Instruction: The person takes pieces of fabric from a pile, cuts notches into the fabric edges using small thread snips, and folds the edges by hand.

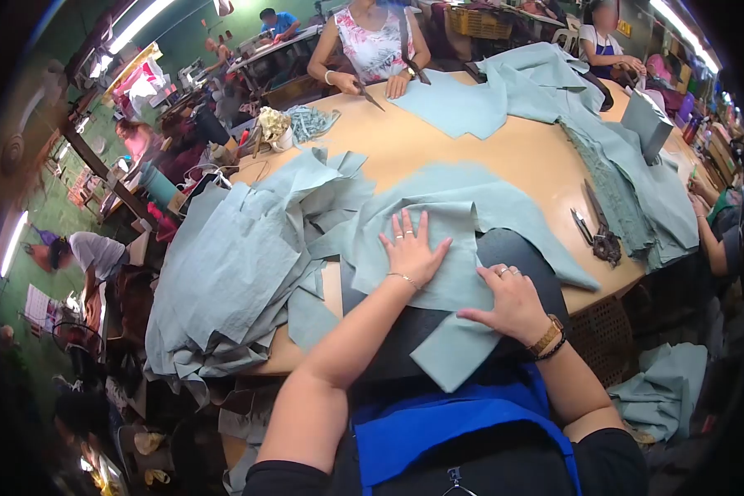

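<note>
My left hand (415, 255) lies flat with its fingers spread on a pale blue-green fabric piece (372, 248). My right hand (512, 304), with a watch at its wrist, rests by the right edge of that piece, thumb held away from the fingers; it grips nothing that I can see. The fabric drapes over a dark rounded pad (525, 252) at the table's near edge. One light corner of cloth (455, 351) hangs down below my right thumb. A large heap of the same fabric (223, 264) is piled left of my left hand.
Small snips (583, 225) and dark-handled scissors (605, 240) lie on the wooden table (546, 178) at right. More fabric (628, 190) covers its right side. Across it, a person (372, 50) holds scissors (368, 95) near a cloth panel (450, 103). Fabric (661, 393) lies low at right.
</note>
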